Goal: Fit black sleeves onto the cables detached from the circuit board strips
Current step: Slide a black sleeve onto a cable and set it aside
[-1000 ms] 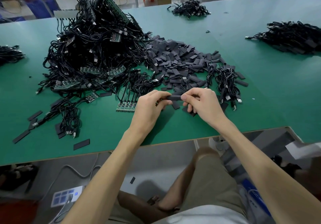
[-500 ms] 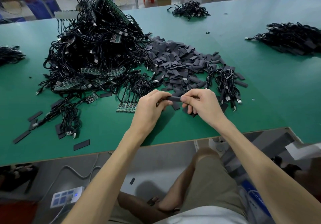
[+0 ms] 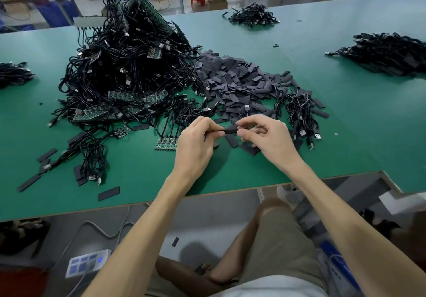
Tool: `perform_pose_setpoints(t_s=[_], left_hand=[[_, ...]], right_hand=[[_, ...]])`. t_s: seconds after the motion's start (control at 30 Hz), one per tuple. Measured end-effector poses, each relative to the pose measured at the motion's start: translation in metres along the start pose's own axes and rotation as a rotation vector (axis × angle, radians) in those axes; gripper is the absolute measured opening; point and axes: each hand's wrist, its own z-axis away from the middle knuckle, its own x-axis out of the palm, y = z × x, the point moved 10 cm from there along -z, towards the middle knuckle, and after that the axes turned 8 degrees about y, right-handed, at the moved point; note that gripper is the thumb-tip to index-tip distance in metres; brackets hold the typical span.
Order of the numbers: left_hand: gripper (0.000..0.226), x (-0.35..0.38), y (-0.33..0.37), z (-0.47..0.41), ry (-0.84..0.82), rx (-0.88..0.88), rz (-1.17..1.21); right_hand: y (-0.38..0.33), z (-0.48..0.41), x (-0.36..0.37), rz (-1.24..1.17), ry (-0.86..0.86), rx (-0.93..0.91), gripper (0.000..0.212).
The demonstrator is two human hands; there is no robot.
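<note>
The sleeve lies level, its long axis left to right, above the table near its front edge. The left hand and right hand pinch its opposite ends. Since a second ago, little has changed; the grip matches.

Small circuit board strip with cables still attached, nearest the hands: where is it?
Head view: the circuit board strip lies flat on the green table, just left of the left hand, its cables running up toward the big cable pile.
</note>
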Motion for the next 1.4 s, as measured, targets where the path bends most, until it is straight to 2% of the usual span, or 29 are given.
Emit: perform_pose_setpoints(t_s=[0.1, 0.27, 0.43, 0.7, 0.83, 0.97, 1.03, 1.1, 1.17, 1.2, 1.3, 1.4], left_hand=[[0.010, 0.001, 0.004, 0.001, -0.006, 0.038, -0.009], [0.004, 0.011, 0.015, 0.007, -0.081, 0.132, -0.135], [0.013, 0.030, 0.029, 0.014, -0.197, 0.306, -0.266], [0.018, 0.031, 0.030, 0.013, -0.197, 0.292, -0.285], [0.025, 0.036, 0.025, 0.012, -0.236, 0.270, -0.292], [0.038, 0.042, 0.017, 0.003, -0.298, 0.128, -0.215], [0.034, 0.042, 0.012, -0.003, -0.299, -0.002, -0.103], [0.030, 0.042, -0.005, -0.007, -0.263, -0.308, 0.163], [0.039, 0.047, -0.021, -0.003, -0.228, -0.626, 0.417], [0.042, 0.051, -0.024, -0.001, -0.237, -0.717, 0.508], [0.037, 0.059, -0.018, 0.000, -0.311, -0.785, 0.627], [0.030, 0.063, -0.020, 0.001, -0.285, -0.874, 0.694]], right_hand=[[-0.002, -0.002, -0.006, 0.040, 0.059, -0.029, 0.017], [-0.005, -0.002, -0.016, 0.037, 0.152, -0.053, 0.009], [-0.028, 0.004, -0.015, 0.136, 0.163, -0.239, 0.012], [-0.046, 0.014, -0.005, 0.281, 0.134, -0.426, 0.013], [-0.046, 0.016, -0.002, 0.282, 0.122, -0.441, 0.016], [-0.045, 0.015, -0.001, 0.263, 0.111, -0.435, 0.026], [-0.046, 0.016, -0.001, 0.262, 0.100, -0.438, 0.030], [-0.048, 0.018, 0.001, 0.264, 0.089, -0.455, 0.032], [-0.052, 0.021, 0.004, 0.273, 0.070, -0.487, 0.034], [-0.053, 0.023, 0.006, 0.278, 0.056, -0.503, 0.035], [-0.055, 0.026, 0.010, 0.284, 0.028, -0.540, 0.036], [-0.056, 0.025, 0.008, 0.258, 0.044, -0.535, 0.038]])
